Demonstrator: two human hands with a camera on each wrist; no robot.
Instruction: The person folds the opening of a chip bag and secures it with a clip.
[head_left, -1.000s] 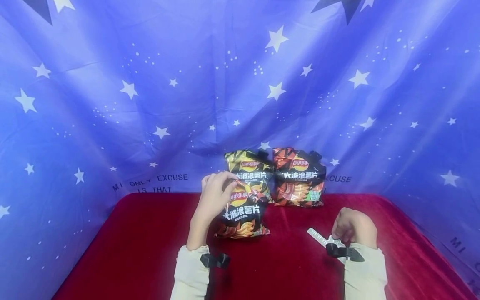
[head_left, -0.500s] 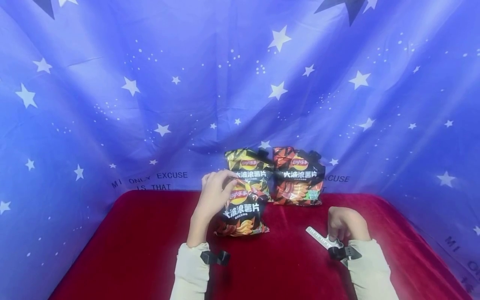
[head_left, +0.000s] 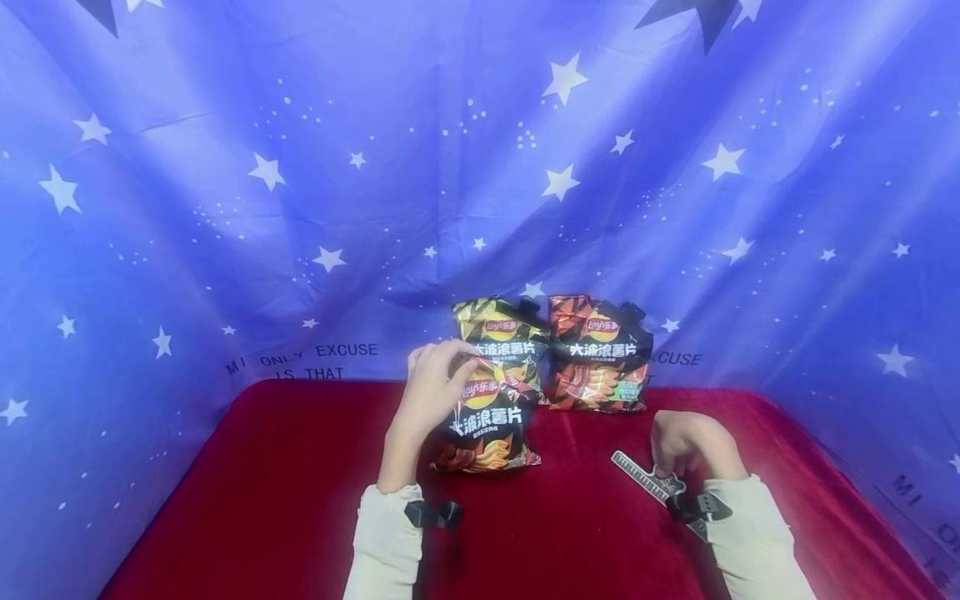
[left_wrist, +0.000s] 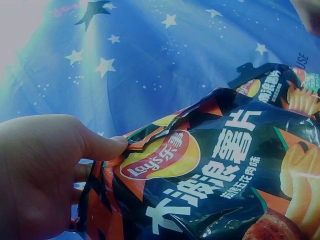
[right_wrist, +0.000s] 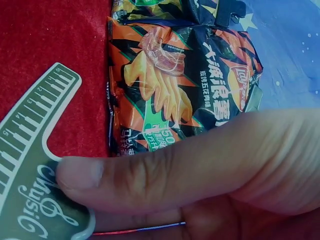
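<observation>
My left hand grips the top corner of the front bag of potato chips, a black and orange packet standing on the table. The left wrist view shows my thumb pressed on the crumpled top edge of this bag, other fingers behind it. My right hand holds a flat clip above the table, to the right of the bags. In the right wrist view, my thumb lies on the dark, white-edged clip, printed with piano keys and the word "Music". Part of the clip is under my hand.
Behind stand a yellow and black chip bag and an orange and black chip bag, side by side. Black clips sit at their tops. Red velvet covers the table; a blue starry cloth hangs behind.
My right hand has shifted a little to the left with the clip, which is turned so its key print shows darker. My left hand keeps its hold on the front bag.
</observation>
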